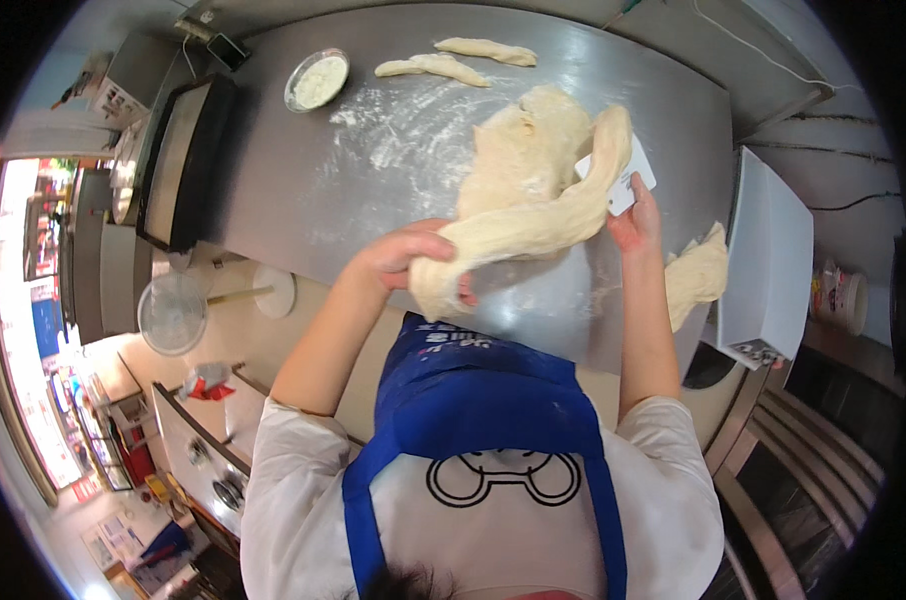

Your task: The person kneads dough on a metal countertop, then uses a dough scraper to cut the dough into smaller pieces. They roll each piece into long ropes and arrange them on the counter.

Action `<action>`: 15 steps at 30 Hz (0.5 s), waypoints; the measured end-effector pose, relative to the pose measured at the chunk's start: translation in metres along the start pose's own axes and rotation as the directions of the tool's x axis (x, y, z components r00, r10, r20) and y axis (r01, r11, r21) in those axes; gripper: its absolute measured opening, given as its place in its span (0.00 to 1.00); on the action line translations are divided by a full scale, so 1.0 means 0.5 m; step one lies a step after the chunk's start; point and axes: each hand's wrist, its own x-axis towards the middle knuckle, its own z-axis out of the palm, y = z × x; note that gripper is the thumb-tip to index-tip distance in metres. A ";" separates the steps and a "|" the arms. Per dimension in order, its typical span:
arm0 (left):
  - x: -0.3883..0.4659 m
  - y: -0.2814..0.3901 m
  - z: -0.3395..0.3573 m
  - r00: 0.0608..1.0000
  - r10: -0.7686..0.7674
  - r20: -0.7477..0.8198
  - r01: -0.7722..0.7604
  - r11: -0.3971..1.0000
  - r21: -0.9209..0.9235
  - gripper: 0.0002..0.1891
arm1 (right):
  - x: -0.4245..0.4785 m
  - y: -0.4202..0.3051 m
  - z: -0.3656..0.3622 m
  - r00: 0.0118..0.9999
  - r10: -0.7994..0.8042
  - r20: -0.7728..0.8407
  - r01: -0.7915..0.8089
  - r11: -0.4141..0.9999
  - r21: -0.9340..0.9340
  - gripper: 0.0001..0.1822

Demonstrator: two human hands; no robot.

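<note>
A long, thick strip of pale dough [528,229] stretches in front of me, curving up at its right end. My left hand [412,255] grips the strip's left end, which droops over the fingers near the table's front edge. In my right hand [639,219] is a white plastic dough scraper [637,166], partly hidden behind the strip's raised right end. Whether the right fingers also touch the dough cannot be seen. Just beyond the strip lies a wide slab of dough [524,146], its top dusted with flour.
The steel table [273,180] bears scattered flour. Toward the back are a bowl of flour [322,81] and rolled dough pieces [487,51] [430,67]. Another dough lump [699,271] sits at right, beside a white bin [772,247]. A dark-rimmed tray [179,161] stands at left.
</note>
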 end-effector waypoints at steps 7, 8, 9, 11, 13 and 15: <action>-0.320 0.188 -0.352 0.981 -0.076 -0.177 0.115 0.968 0.223 0.35 | -0.018 0.436 0.150 0.988 -0.126 -0.093 0.133 0.989 0.070 0.22; -0.347 0.213 -0.400 0.962 -0.117 -0.247 0.188 0.940 0.286 0.34 | -0.008 0.481 0.168 0.968 -0.203 -0.147 0.207 0.978 0.015 0.21; -0.366 0.259 -0.456 0.933 -0.161 -0.322 0.276 0.896 0.349 0.33 | 0.006 0.511 0.172 0.932 -0.336 -0.136 0.270 0.894 -0.357 0.19; -0.402 0.327 -0.563 0.859 -0.218 -0.463 0.440 0.778 0.449 0.31 | 0.026 0.551 0.159 0.845 -0.535 -0.001 0.246 0.391 -0.887 0.17; -0.437 0.353 -0.680 0.782 -0.216 -0.585 0.558 0.662 0.500 0.28 | 0.014 0.547 0.193 0.767 -0.627 0.138 0.160 -0.021 -0.987 0.15; -0.452 0.366 -0.761 0.714 -0.064 -0.697 0.699 0.122 0.705 0.26 | -0.001 0.503 0.227 0.820 -0.570 -0.053 0.020 0.121 -0.992 0.15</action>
